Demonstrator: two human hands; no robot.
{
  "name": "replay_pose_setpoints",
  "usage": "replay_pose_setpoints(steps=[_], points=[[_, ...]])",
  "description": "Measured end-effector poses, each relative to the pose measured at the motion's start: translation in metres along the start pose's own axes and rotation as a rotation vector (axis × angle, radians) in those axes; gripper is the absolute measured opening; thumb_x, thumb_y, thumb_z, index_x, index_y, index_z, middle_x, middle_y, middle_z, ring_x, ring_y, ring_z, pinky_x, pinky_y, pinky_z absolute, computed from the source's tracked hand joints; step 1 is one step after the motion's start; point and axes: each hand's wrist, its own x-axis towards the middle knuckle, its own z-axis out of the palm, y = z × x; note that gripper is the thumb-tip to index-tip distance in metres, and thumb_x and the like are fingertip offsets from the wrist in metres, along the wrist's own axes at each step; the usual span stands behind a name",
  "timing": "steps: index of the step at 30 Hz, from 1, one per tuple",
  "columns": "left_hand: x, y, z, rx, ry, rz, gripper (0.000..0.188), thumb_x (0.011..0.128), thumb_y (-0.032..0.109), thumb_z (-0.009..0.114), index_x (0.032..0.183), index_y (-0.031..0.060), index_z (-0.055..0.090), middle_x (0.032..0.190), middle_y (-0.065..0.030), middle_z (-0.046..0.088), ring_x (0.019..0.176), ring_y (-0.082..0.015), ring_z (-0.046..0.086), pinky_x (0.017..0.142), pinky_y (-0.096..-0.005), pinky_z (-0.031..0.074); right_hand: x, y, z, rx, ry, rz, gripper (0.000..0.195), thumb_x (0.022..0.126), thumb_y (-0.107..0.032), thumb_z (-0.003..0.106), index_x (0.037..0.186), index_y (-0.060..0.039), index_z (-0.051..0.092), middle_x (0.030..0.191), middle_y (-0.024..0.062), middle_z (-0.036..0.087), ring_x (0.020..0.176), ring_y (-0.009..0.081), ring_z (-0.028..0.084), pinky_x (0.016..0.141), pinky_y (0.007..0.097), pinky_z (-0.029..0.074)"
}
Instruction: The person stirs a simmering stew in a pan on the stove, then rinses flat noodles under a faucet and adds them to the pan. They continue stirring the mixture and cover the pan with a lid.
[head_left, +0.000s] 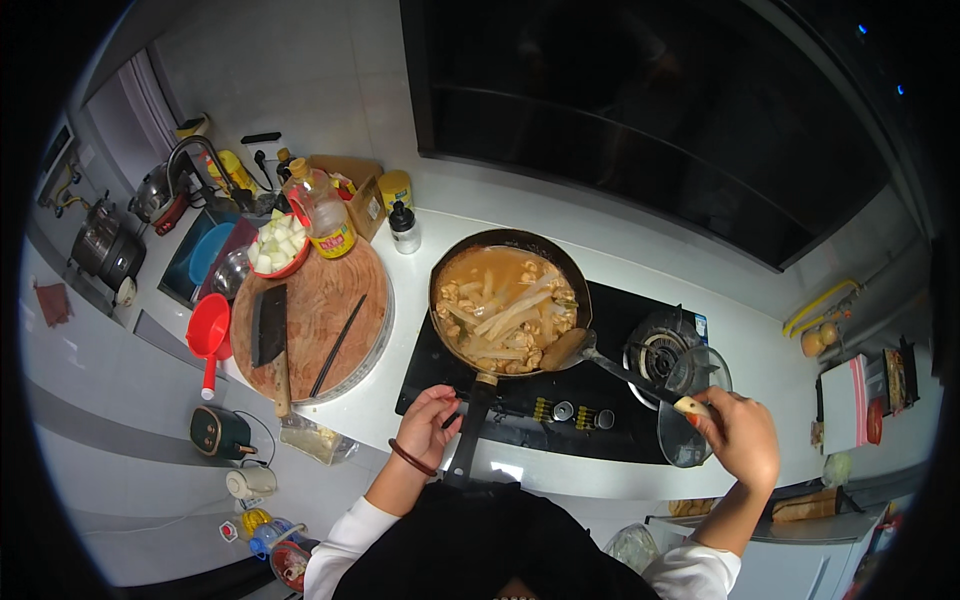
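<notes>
My right hand (739, 435) grips the pale handle end of a metal spatula (630, 373). Its blade rests at the lower right rim of a dark frying pan (584, 277), partly over the food. Brown broth in the pan holds meat pieces (517, 363) and pale strips (514, 313) that look like tofu skin. Just left of the black pan handle (472, 431), my left hand (427, 426) hovers with fingers loosely bent and apart from the handle. Nothing clearly shows in its grasp. The pan sits on the left burner of a black glass gas hob (510, 435).
A glass lid (694, 442) leans by the right burner (660, 356). Left of the hob, a round wooden chopping board (322, 300) carries a cleaver (270, 326), dark chopsticks (339, 346), an oil bottle (328, 217) and a bowl of white chunks (277, 244). A range hood (637, 112) overhangs the back.
</notes>
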Motion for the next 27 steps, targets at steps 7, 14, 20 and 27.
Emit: replay_pose_setpoints(steps=[7, 14, 20, 27], points=[[0.001, -0.001, -0.002, -0.014, -0.012, -0.005, 0.020, 0.086, 0.005, 0.054, 0.103, 0.0142, 0.059, 0.102, 0.0009, 0.061, 0.099, -0.0150, 0.057, 0.085, -0.0364, 0.046, 0.027, -0.025, -0.017, -0.355, 0.011, -0.148, 0.016, 0.084, -0.029, 0.063, 0.087, -0.0162, 0.071, 0.060, 0.0091, 0.062, 0.057, 0.0296, 0.059, 0.062, 0.0379, 0.042], [0.004, 0.000, -0.005, -0.038, -0.008, -0.007, 0.019, 0.086, 0.005, 0.055, 0.103, 0.0139, 0.059, 0.102, 0.0007, 0.062, 0.098, -0.0150, 0.057, 0.084, -0.0363, 0.046, 0.045, -0.032, 0.008, -0.375, -0.085, -0.248, 0.019, 0.088, -0.029, 0.059, 0.095, -0.0173, 0.072, 0.059, 0.0081, 0.063, 0.057, 0.0267, 0.062, 0.064, 0.0370, 0.045], [0.005, 0.004, -0.006, -0.040, 0.000, -0.010, 0.018, 0.087, 0.005, 0.055, 0.102, 0.0136, 0.059, 0.100, 0.0005, 0.063, 0.096, -0.0148, 0.059, 0.082, -0.0355, 0.048, 0.049, -0.031, 0.050, -0.284, -0.044, -0.205, 0.023, 0.089, -0.030, 0.058, 0.103, -0.0157, 0.071, 0.067, 0.0113, 0.065, 0.060, 0.0297, 0.063, 0.059, 0.0390, 0.047], [0.009, 0.006, -0.004, -0.018, 0.000, -0.025, 0.018, 0.087, 0.005, 0.055, 0.102, 0.0134, 0.059, 0.101, 0.0006, 0.063, 0.095, -0.0143, 0.059, 0.082, -0.0357, 0.048, 0.049, -0.029, 0.091, -0.029, -0.077, -0.047, 0.030, 0.092, -0.025, 0.055, 0.118, -0.0136, 0.064, 0.081, 0.0186, 0.066, 0.070, 0.0379, 0.063, 0.066, 0.0454, 0.051]])
